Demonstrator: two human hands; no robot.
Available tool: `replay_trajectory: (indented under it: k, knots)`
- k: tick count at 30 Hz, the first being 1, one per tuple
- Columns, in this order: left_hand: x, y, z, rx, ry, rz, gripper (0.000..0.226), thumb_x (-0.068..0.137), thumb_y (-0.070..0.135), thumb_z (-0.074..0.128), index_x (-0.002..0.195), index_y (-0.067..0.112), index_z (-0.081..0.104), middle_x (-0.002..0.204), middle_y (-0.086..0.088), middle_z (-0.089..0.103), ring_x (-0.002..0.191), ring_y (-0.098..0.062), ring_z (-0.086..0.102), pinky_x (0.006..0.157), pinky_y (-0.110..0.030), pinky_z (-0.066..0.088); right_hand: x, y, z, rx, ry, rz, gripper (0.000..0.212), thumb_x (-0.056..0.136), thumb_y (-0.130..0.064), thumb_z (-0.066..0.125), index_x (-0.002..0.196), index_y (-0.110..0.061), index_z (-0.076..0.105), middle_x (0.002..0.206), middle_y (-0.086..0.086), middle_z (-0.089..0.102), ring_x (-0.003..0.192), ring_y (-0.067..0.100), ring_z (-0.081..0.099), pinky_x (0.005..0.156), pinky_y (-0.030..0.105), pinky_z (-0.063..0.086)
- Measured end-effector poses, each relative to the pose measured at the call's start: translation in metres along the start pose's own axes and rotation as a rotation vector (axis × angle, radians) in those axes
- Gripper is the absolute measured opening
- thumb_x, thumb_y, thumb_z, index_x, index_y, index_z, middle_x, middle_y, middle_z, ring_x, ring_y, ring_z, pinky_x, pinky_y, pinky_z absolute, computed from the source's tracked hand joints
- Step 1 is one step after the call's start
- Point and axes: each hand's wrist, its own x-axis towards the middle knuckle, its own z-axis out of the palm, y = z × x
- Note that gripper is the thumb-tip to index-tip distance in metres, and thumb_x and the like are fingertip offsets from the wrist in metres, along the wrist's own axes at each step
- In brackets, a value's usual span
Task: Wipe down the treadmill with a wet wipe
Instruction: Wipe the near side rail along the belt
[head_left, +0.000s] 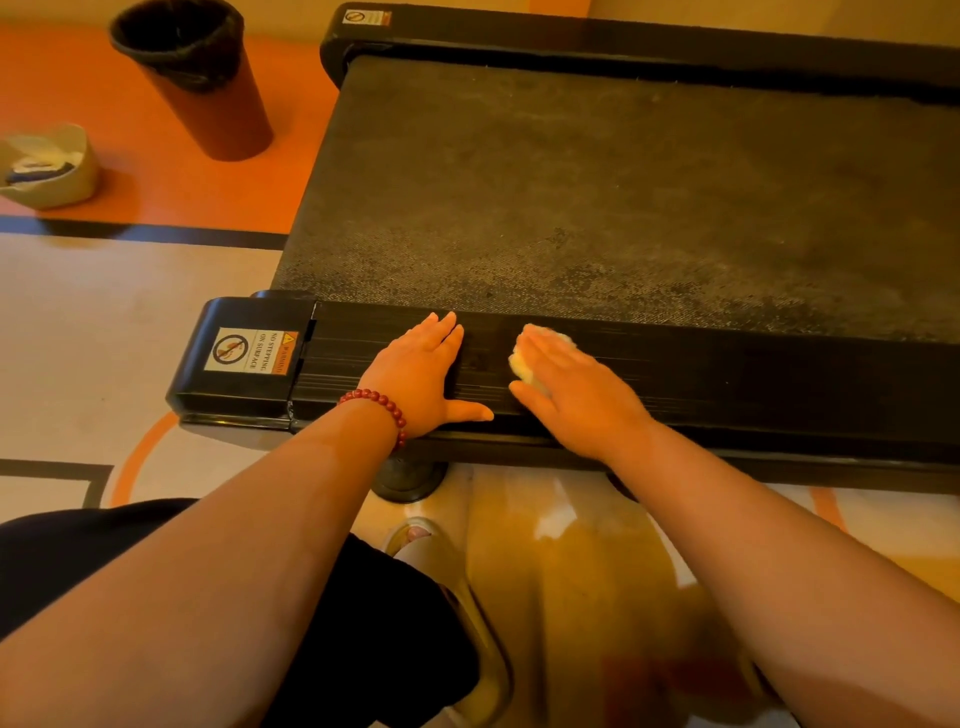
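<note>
The black treadmill (597, 187) lies across the view, its dusty belt behind a ribbed near side rail (727, 374). My left hand (421, 374), with a red bead bracelet at the wrist, rests flat on that rail with fingers straight. To its right, my right hand (576, 389) presses a crumpled pale wet wipe (524, 364) flat against the rail; the wipe shows at the fingertips and beside the thumb. A warning sticker (252, 351) marks the rail's left end cap.
A dark red bin (208, 88) with a black liner stands on the orange floor at the back left. A pale tub (49, 166) holding wipes sits at the far left. My knee and a slipper (452, 582) are below the rail.
</note>
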Motion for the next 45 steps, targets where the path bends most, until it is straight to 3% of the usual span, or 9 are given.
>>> replay_trajectory:
  k: [4,11,16,21,24,28,34,40,45]
  knots:
    - [0.001,-0.001,0.000,0.002,-0.003,-0.001,0.111,0.074,0.077,0.049,0.153,0.016,0.001,0.161,0.001,-0.006,0.147,-0.017,-0.005,0.118,-0.038,0.009,0.000,0.006,0.010,0.024,0.167,0.241,0.063,0.100,-0.047,0.033,0.150,-0.011,0.022,0.160,0.006,0.017,0.148,0.018,0.011,0.116,0.036,0.020]
    - [-0.006,0.001,0.001,-0.003,0.030,0.009,0.104,0.078,0.074,0.047,0.153,0.015,0.004,0.161,0.001,-0.004,0.147,-0.016,-0.005,0.117,-0.037,0.007,-0.018,-0.010,0.020,-0.068,0.074,0.013,0.064,0.101,-0.047,0.030,0.154,-0.013,0.013,0.162,0.003,0.010,0.148,0.014,0.005,0.117,0.027,0.012]
    - [-0.015,0.001,0.002,0.015,0.082,0.032,0.096,0.083,0.070,0.045,0.153,0.016,0.009,0.161,0.002,0.004,0.147,-0.014,-0.001,0.117,-0.033,0.009,-0.018,-0.008,0.033,-0.016,0.243,0.318,0.064,0.100,-0.048,0.029,0.151,-0.011,0.020,0.160,0.007,0.018,0.147,0.020,0.015,0.118,0.035,0.021]
    - [-0.024,-0.006,0.000,-0.032,0.086,0.020,0.088,0.087,0.063,0.048,0.152,0.016,0.011,0.160,0.001,0.006,0.147,-0.014,0.002,0.118,-0.035,0.011,-0.034,-0.035,0.048,-0.021,0.138,-0.003,0.064,0.101,-0.048,0.025,0.152,-0.010,0.020,0.160,0.008,0.016,0.148,0.019,0.010,0.120,0.038,0.018]
    - [-0.030,-0.013,0.000,-0.039,0.080,-0.006,0.087,0.088,0.060,0.049,0.153,0.017,0.011,0.161,0.001,0.007,0.147,-0.015,0.003,0.117,-0.034,0.011,-0.044,-0.020,0.042,-0.030,0.194,0.039,0.068,0.097,-0.052,0.016,0.151,-0.011,0.024,0.159,0.007,0.022,0.147,0.018,0.016,0.119,0.035,0.021]
    - [-0.038,-0.017,0.001,-0.052,0.063,-0.029,0.085,0.089,0.058,0.049,0.153,0.017,0.010,0.161,0.001,0.005,0.147,-0.015,0.003,0.117,-0.035,0.012,-0.035,-0.035,0.043,0.007,0.249,0.290,0.062,0.101,-0.046,0.028,0.151,-0.012,0.021,0.160,0.007,0.019,0.148,0.020,0.014,0.118,0.034,0.018]
    - [-0.041,-0.018,0.003,-0.054,0.046,-0.042,0.081,0.092,0.056,0.047,0.153,0.017,0.010,0.161,0.001,0.003,0.147,-0.015,0.003,0.117,-0.036,0.013,-0.032,-0.053,0.045,-0.037,0.079,-0.019,0.064,0.101,-0.047,0.029,0.154,-0.014,0.011,0.162,0.004,0.007,0.149,0.015,0.002,0.120,0.031,0.008]
    - [-0.038,-0.015,-0.002,-0.059,0.004,-0.077,0.084,0.090,0.056,0.049,0.153,0.016,0.009,0.161,0.000,0.003,0.147,-0.017,0.003,0.117,-0.037,0.014,-0.023,-0.037,0.041,-0.002,0.217,0.290,0.066,0.100,-0.050,0.030,0.152,-0.012,0.019,0.160,0.006,0.016,0.148,0.019,0.013,0.118,0.034,0.019]
    - [-0.035,-0.014,-0.003,-0.061,-0.021,-0.087,0.084,0.090,0.054,0.050,0.152,0.016,0.010,0.161,-0.001,0.003,0.147,-0.018,0.003,0.118,-0.037,0.012,-0.027,-0.056,0.038,-0.033,0.031,-0.054,0.066,0.102,-0.045,0.031,0.154,-0.013,0.007,0.162,0.004,0.002,0.149,0.014,-0.002,0.117,0.027,0.001]
